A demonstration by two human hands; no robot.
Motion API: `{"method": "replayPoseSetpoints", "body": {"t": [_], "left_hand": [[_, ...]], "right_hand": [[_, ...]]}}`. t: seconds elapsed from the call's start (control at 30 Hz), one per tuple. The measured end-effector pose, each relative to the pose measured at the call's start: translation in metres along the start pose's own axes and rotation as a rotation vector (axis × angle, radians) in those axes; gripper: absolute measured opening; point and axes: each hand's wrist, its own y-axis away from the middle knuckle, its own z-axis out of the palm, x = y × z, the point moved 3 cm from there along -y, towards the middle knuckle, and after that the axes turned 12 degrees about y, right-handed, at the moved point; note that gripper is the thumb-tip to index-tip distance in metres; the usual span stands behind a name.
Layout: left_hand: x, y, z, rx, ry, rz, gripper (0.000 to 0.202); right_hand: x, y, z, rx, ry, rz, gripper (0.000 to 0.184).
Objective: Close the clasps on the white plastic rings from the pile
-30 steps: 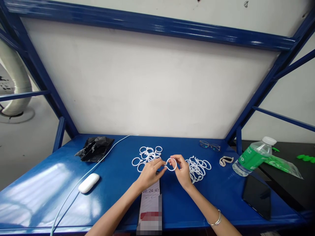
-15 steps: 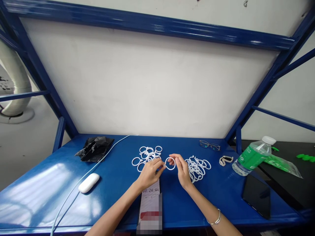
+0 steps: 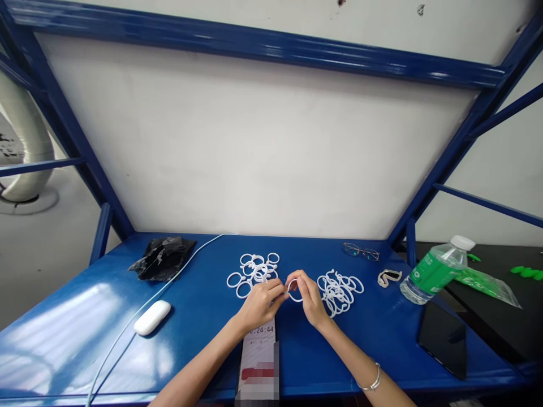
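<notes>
Head view shows both your hands meeting over the blue surface (image 3: 203,362) around one white ring (image 3: 294,301). Your left hand (image 3: 261,302) pinches the ring's left side between thumb and fingers, covering much of that edge. Your right hand (image 3: 309,297) has its thumb and fingers closed on the opposite side, so the ring sits raised between the two; its lower curve shows plainly. You wear a silver bracelet (image 3: 374,379) on your right forearm.

Just beyond your left hand lies a loose group of white rings (image 3: 259,275), some overlapping. Just to the right of your right hand is a denser, tangled heap of white rings (image 3: 339,291). Below your left hand you have a phone (image 3: 258,350) with a lit screen showing digits, partly hidden.

Farther left are a white case (image 3: 153,317), a pale cable (image 3: 210,241) and a crumpled black bag (image 3: 163,257). To your right, eyeglasses (image 3: 352,249) lie near the back, with a pale strap (image 3: 388,277), a green-labelled bottle (image 3: 436,268) and a dark flat device (image 3: 442,340) nearer the right end.
</notes>
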Motion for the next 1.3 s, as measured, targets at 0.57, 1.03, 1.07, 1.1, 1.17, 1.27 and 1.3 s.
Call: {"method": "replayPoseSetpoints", "body": {"t": [0.57,1.03,1.07,1.1,1.17,1.27,1.3], "left_hand": [[-0.0004,0.0014,0.0047,-0.030,-0.015,0.026,0.026],[0.0008,0.0008,0.0040,-0.049,-0.052,0.027,0.028],[0.0007,0.0007,0.0038,-0.049,-0.053,0.027,0.028],[0.0006,0.0007,0.0036,-0.047,-0.054,0.028,0.028],[0.0005,0.0006,0.0032,-0.046,-0.058,0.029,0.028],[0.0009,0.0005,0.0023,-0.045,-0.065,0.029,0.028],[0.0012,0.0004,0.0020,-0.044,-0.067,0.030,0.028]], "right_hand": [[-0.0025,0.0014,-0.0009,0.028,0.067,-0.023,0.044],[-0.0038,0.0018,-0.0012,0.020,0.071,-0.010,0.046],[-0.0036,0.0018,-0.0013,0.019,0.073,-0.008,0.046],[-0.0032,0.0017,-0.0013,0.018,0.073,-0.007,0.046],[-0.0017,0.0015,-0.0011,0.016,0.073,-0.001,0.044],[0.0013,0.0015,-0.0009,0.018,0.065,0.019,0.039],[0.0020,0.0016,-0.0009,0.019,0.061,0.025,0.038]]}}
